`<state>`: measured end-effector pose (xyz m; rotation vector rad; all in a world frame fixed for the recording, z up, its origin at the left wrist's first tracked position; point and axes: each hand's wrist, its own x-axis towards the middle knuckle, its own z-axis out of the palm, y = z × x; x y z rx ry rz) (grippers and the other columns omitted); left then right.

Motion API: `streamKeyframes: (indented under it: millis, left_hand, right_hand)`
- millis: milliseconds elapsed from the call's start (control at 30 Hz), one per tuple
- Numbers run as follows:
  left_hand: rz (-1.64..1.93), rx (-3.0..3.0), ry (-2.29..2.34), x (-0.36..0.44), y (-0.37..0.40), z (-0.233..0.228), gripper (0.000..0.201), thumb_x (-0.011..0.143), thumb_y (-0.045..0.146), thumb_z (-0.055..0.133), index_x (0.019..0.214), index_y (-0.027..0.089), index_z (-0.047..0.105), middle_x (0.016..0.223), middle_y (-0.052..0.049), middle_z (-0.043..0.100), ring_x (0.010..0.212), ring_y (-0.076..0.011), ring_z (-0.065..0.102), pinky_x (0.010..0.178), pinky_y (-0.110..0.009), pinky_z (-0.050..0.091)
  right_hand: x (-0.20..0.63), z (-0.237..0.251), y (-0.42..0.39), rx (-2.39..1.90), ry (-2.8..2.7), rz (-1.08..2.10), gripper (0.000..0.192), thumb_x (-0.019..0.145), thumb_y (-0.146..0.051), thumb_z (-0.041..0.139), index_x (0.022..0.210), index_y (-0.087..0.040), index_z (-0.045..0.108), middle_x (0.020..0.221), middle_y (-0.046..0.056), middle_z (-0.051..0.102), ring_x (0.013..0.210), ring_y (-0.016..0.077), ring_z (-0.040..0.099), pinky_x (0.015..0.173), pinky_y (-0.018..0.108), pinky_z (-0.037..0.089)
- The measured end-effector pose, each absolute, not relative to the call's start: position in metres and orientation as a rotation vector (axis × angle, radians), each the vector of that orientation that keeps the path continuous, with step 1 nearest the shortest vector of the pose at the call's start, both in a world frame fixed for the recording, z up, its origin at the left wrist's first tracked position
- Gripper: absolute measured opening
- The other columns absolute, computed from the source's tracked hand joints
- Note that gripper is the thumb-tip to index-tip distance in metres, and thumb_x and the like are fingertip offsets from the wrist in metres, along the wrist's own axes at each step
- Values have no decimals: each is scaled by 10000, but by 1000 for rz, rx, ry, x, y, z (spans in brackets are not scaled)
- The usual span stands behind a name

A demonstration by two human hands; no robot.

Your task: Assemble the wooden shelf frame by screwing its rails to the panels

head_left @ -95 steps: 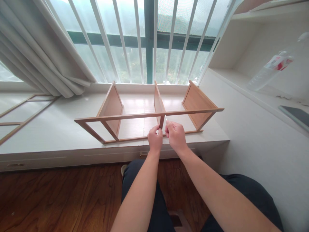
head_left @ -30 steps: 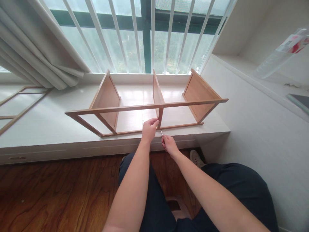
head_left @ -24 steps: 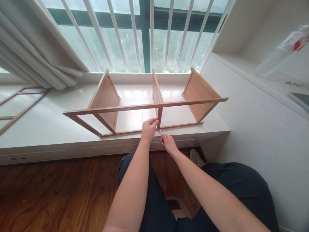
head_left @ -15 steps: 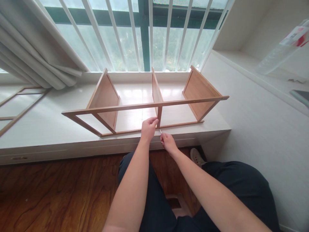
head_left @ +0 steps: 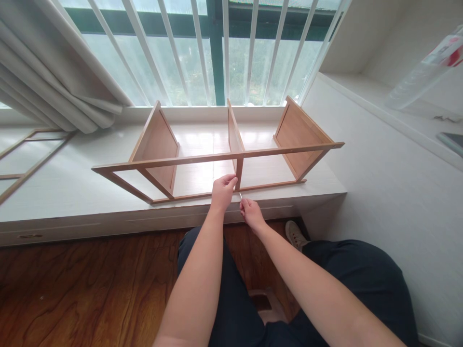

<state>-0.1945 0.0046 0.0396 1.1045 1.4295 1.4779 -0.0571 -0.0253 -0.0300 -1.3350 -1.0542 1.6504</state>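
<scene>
A wooden shelf frame (head_left: 202,160) lies on its side on the white window ledge, with three upright panels between its long rails. My left hand (head_left: 222,193) is closed around the lower part of the middle crosspiece (head_left: 239,173), close to the front lower rail. Just right of it, my right hand (head_left: 252,213) pinches a thin metal tool (head_left: 240,195), possibly a hex key. The tool's tip meets the front lower rail below the middle crosspiece. Its grip end is hidden in my fingers.
Another wooden frame (head_left: 31,159) lies on the ledge (head_left: 90,193) at left, under a grey curtain (head_left: 54,62). Barred windows stand behind. A plastic bottle (head_left: 423,72) and a dark flat object (head_left: 451,142) are on the right-hand shelf. My legs are below the ledge.
Almost nothing differs. My right hand has shifted very slightly, with the thin tool still pinched in it. My left hand keeps its place on the middle crosspiece.
</scene>
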Motion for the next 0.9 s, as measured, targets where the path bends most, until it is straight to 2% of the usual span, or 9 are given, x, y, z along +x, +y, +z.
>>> streamKeyframes:
  millis: [167,300,900]
  left_hand:
    - [1466,1102,1427,-195,3,41,287,797,393,784,984,182,836,1025,-100,830,1006,-275,746,961,-415,561]
    - [1455,1109,1428,-196,1,41,285,788,391,783,973,181,836,1007,-94,829,971,-259,740,943,-404,562]
    - [1432,1148,1436,-197,-2,44,240,792,371,767,928,182,824,970,-81,822,937,-248,734,917,-389,559]
  right_hand:
    - [-66,-28,-36,-1258,-882,1770,404,955,-582,585,754,-236,534,459,-99,388,377,75,237,401,225,170]
    - [-71,-27,-45,-1150,-742,1893,436,932,-643,611,796,-241,509,478,-119,363,378,65,233,404,206,183]
    - [-61,-24,-47,-888,-549,2060,371,992,-522,627,801,-243,474,510,-112,345,428,81,227,433,199,178]
